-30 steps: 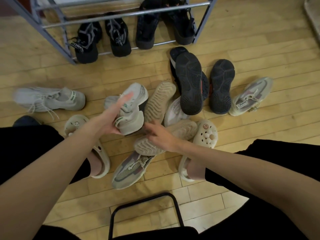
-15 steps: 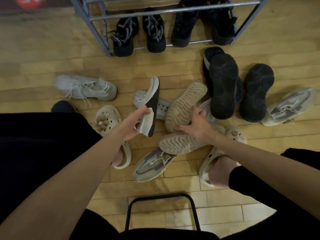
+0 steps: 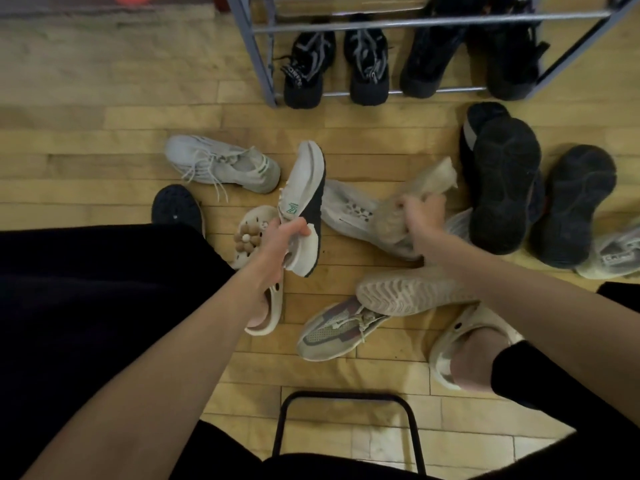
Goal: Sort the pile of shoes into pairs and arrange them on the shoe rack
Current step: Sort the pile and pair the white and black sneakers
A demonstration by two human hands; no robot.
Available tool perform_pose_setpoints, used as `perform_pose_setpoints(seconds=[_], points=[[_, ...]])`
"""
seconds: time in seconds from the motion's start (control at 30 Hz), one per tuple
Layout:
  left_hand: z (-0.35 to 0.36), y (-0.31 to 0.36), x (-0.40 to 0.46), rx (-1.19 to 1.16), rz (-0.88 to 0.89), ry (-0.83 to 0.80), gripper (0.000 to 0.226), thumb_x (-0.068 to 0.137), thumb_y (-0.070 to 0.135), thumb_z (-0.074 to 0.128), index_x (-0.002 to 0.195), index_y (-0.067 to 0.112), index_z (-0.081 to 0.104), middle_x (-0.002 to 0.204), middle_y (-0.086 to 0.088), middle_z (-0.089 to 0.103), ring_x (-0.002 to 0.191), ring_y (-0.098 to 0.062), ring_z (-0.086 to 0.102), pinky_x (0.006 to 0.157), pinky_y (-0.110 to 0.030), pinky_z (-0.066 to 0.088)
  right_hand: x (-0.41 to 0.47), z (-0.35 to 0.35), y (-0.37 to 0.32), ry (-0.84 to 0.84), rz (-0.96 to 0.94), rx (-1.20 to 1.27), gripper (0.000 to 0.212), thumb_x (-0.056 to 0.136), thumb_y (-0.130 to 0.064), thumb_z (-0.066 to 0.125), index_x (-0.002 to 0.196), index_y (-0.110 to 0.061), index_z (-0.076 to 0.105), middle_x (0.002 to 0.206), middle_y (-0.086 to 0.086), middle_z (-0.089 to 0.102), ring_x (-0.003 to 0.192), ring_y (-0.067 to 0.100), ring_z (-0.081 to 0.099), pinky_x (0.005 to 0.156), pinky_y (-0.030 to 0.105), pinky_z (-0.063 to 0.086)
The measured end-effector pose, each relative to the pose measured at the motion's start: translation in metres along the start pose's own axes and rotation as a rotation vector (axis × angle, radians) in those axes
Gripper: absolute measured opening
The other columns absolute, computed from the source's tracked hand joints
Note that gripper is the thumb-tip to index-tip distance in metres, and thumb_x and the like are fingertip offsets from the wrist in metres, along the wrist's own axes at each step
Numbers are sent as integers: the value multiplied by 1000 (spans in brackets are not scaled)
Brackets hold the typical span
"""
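My left hand (image 3: 282, 239) holds a white sneaker with a black sole (image 3: 304, 199) by its heel, toe pointing away, lifted above the floor. My right hand (image 3: 420, 216) grips a blurred beige shoe (image 3: 415, 195), raised off the pile. Beneath it lies a pale perforated shoe (image 3: 349, 209). Another beige shoe (image 3: 405, 292) lies sole up across a grey and maroon sneaker (image 3: 332, 329). A white laced sneaker (image 3: 221, 162) lies alone at the left. The metal shoe rack (image 3: 256, 53) at the top holds two black pairs (image 3: 339, 64).
Two black shoes (image 3: 502, 181) lie sole up at the right, beside a pale sneaker (image 3: 613, 254). My feet wear cream clogs (image 3: 266, 317) on the wooden floor. A black metal chair frame (image 3: 346, 400) sits at the bottom. A dark clog (image 3: 176, 206) shows at the left.
The view has shifted left and closer. My left hand has lifted the white sneaker higher and turned it on edge. My right hand has picked one beige shoe up from the pile.
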State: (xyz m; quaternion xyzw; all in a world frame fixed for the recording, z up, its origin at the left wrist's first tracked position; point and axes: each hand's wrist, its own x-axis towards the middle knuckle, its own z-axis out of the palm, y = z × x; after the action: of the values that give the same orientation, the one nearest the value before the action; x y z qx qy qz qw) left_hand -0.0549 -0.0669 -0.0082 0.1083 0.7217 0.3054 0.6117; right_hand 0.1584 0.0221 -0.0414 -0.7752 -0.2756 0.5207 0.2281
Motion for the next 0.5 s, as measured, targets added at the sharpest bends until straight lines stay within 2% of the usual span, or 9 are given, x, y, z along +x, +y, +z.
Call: perform_pose_setpoints(seconds=[0.1,0.17,0.2,0.3,0.33,0.4,0.43,0.5], points=[[5,-3,1,41,95,51,52,71,12,71,120,19,54,109,2,60,94,-13,53,81,-33,41,9,4,-24,-73,-57,110,51,88,-22,64,131,-7,41,119,6,55,108,22,56,89,37,50],[5,-4,2,84,126,70,59,70,11,74,124,18,51,114,2,60,97,-14,54,83,-32,41,16,5,-37,-145,-86,137,47,91,-24,61,131,-7,45,114,2,57,109,20,58,96,37,51],[5,-4,3,98,134,65,63,68,11,75,126,18,51,117,1,60,102,-17,55,84,-33,41,19,6,-42,-189,-88,172,43,93,-24,58,131,-7,47,112,2,58,105,18,60,93,36,53],[6,-3,4,112,143,57,70,65,11,75,129,19,51,122,0,60,110,-22,54,89,-34,42,24,9,-52,-361,-71,122,31,98,-25,51,124,-9,55,97,3,65,83,17,62,70,28,54],[7,-2,4,110,144,61,69,66,10,75,130,19,51,122,0,60,110,-22,54,89,-34,42,26,8,-53,-402,-100,18,27,97,-24,50,118,-10,59,95,3,66,84,18,61,68,27,52],[10,-1,5,95,145,67,67,68,9,74,130,17,50,122,-1,60,109,-21,54,87,-32,42,32,-1,-49,-449,-252,-327,24,95,-14,49,113,-8,63,106,6,66,96,21,60,75,27,50],[11,0,4,82,143,67,65,69,7,72,130,17,50,120,-1,60,107,-20,53,83,-30,41,36,-8,-44,-449,-345,-568,29,93,-10,48,118,-4,61,115,10,64,104,24,58,83,29,48],[14,1,2,53,137,59,61,71,5,69,128,17,51,118,-1,58,106,-20,52,77,-28,39,44,-25,-34,-418,-434,-1064,42,92,-13,52,132,0,50,130,17,56,118,32,53,96,36,46]])
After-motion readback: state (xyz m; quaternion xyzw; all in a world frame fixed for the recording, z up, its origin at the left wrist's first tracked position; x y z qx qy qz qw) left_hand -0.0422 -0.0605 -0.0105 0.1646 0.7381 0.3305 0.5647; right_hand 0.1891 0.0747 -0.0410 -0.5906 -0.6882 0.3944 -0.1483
